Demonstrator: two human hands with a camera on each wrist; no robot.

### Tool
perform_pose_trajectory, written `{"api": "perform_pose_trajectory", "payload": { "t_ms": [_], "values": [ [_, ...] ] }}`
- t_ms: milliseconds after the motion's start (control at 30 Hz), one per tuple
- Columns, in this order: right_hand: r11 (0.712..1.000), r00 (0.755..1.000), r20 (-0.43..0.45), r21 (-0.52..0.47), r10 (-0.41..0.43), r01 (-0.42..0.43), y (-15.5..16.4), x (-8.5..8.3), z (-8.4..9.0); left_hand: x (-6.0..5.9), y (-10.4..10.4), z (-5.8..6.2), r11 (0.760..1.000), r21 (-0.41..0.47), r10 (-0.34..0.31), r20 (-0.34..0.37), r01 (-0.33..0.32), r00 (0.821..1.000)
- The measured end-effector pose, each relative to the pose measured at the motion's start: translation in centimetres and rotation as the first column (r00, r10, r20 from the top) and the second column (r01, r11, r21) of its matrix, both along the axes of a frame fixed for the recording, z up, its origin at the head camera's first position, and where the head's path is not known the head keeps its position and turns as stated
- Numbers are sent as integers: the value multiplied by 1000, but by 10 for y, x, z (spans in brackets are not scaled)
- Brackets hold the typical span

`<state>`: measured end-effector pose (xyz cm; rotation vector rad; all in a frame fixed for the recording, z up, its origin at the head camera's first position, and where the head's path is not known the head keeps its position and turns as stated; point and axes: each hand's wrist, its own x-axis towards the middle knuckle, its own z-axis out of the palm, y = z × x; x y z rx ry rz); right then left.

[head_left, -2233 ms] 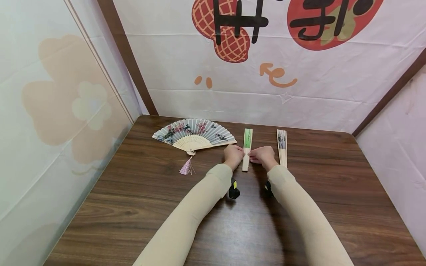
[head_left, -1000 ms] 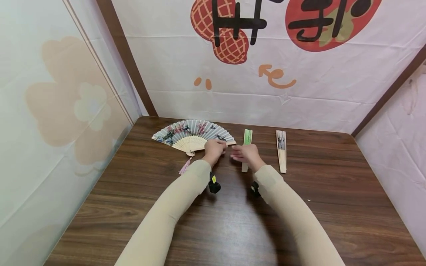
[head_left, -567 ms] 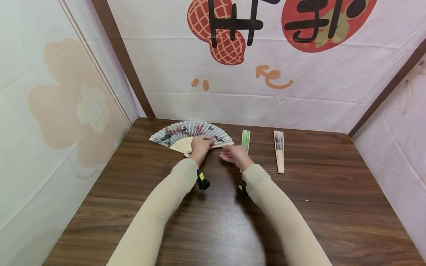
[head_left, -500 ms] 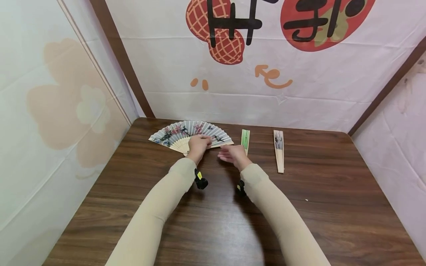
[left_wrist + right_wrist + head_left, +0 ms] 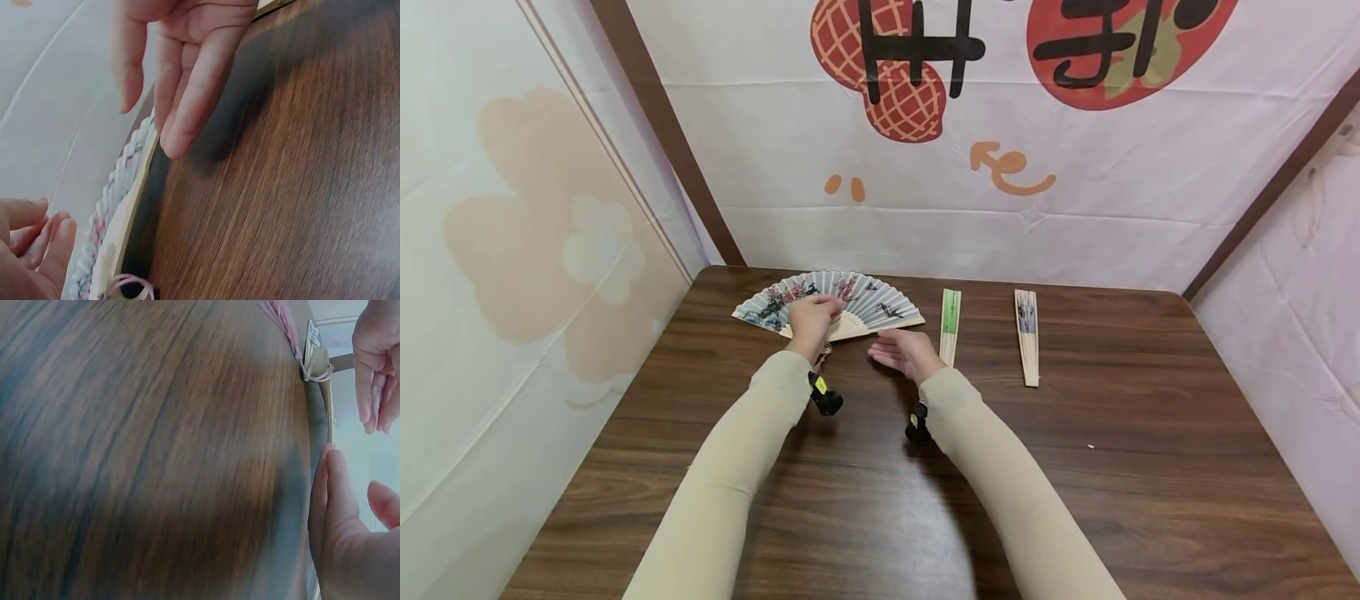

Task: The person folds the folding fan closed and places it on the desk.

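An open paper fan [image 5: 865, 302] with painted blossoms and pale wooden ribs lies spread at the back left of the brown table [image 5: 1075, 467]. My left hand [image 5: 811, 315] is over the fan's ribs near the pivot, fingers loosely bent and gripping nothing. In the right wrist view those fingers [image 5: 374, 375] hang down just above the fan's pivot [image 5: 315, 362] and pink tassel [image 5: 282, 317]. My right hand [image 5: 897, 350] is open with straight fingers, beside the fan's right guard stick. Its fingers [image 5: 187, 87] show close to the fan's edge [image 5: 128, 200] in the left wrist view.
A closed fan with green paper [image 5: 951, 323] lies just right of my right hand. A second closed fan [image 5: 1026, 333] lies further right. Fabric walls with prints close in the table at the back and on both sides.
Both hands have left the green closed fan and moved left to the open fan. The left hand now lies over its ribs; the right hand follows, open, beside its right edge.
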<state>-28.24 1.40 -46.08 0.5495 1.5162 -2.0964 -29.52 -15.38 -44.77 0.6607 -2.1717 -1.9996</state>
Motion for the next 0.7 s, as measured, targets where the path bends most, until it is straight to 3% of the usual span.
{"api": "perform_pose_trajectory", "payload": {
  "t_ms": [400, 700],
  "values": [
    [991, 997, 60, -123, -38, 45, -16, -1, 0, -6, -38, -2, 988, 18, 152, -55, -151, 987],
    [976, 994, 89, -202, -67, 83, -26, -3, -5, -4, -74, -6, 963, -52, 264, -37, -265, 964]
  ]
}}
